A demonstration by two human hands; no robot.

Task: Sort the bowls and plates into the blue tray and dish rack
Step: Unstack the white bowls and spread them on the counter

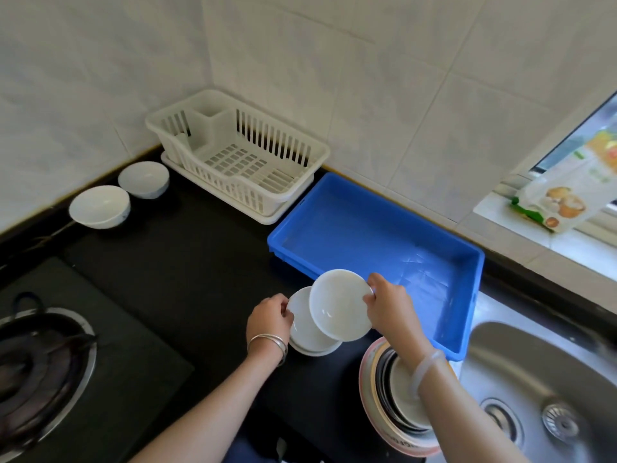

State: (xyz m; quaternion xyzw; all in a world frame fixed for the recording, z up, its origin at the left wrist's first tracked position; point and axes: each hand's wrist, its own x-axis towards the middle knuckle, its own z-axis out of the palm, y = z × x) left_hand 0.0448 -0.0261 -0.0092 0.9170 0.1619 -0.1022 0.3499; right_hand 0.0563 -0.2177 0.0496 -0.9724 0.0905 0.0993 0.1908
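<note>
My right hand (389,307) grips a small white plate (340,304) by its right rim, tilted and lifted just in front of the blue tray (377,208), which holds nothing. My left hand (270,317) holds the left edge of a short stack of white plates (309,332) lying on the black counter under the lifted one. A white dish rack (238,152) stands bare in the back corner. Two white bowls (99,206) (144,179) sit upright left of the rack. A stack of plates and bowls (400,399) rests under my right forearm.
A gas stove burner (36,365) takes up the left front. A steel sink (547,389) lies at the right, beside the tray. A food packet (561,195) leans on the window sill. Tiled walls close the back.
</note>
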